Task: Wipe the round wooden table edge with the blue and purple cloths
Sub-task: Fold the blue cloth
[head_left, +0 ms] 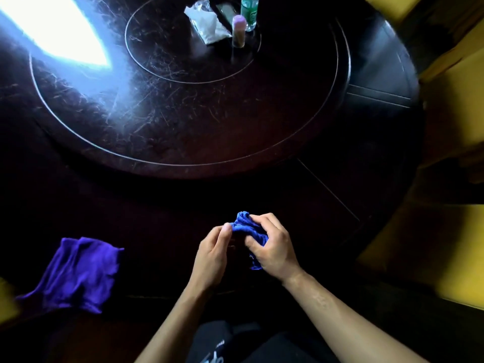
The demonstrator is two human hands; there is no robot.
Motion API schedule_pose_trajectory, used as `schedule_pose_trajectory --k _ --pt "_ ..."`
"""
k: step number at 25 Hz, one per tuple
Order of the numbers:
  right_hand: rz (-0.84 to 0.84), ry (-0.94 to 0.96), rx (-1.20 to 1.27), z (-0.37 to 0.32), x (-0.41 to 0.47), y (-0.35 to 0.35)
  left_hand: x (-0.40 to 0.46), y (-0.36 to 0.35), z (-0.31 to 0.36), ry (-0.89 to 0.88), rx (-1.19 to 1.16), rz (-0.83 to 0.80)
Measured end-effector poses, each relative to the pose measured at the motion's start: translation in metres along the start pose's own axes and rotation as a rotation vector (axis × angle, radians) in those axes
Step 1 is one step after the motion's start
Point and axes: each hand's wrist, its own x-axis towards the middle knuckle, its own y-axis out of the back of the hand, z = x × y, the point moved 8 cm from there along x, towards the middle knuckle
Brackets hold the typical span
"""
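Observation:
The blue cloth is bunched into a small wad above the near rim of the dark round wooden table. My right hand grips the wad, fingers curled round it. My left hand is beside it, thumb and fingertips pinching the cloth's left edge. The purple cloth lies crumpled on the table's near left edge, well apart from both hands.
A raised turntable fills the table's middle. At its far side stand a green-labelled bottle, a pink-capped container and a white packet. Bright glare covers the far left. Yellow chairs stand to the right.

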Motion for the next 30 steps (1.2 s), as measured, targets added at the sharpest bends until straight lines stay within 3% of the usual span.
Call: schedule_pose_trajectory --k 6,11,15,19,21,27,30 --pt "-0.110 0.052 0.042 0.011 -0.051 0.027 -0.058 -0.047 -0.021 0.158 -0.251 0.058" --pt "-0.292 0.088 0.151 0.024 -0.100 0.042 -0.110 -0.079 -0.055 0.212 -0.537 0.253" --pt "-0.424 -0.079 0.206 0.056 -0.130 0.045 -0.151 -0.099 -0.083 0.288 -0.821 0.260" --pt "-0.581 -0.393 0.375 0.087 -0.160 0.034 -0.181 -0.112 -0.107 0.347 -0.779 0.227" --pt "-0.593 -0.424 0.402 0.093 -0.166 0.033 -0.187 -0.112 -0.118 0.366 -0.744 0.218" --pt "-0.363 -0.504 0.460 0.108 -0.181 0.032 -0.187 -0.108 -0.146 0.478 -0.552 0.048" --pt "-0.305 -0.502 0.441 0.112 -0.184 0.027 -0.185 -0.100 -0.154 0.468 -0.455 0.072"
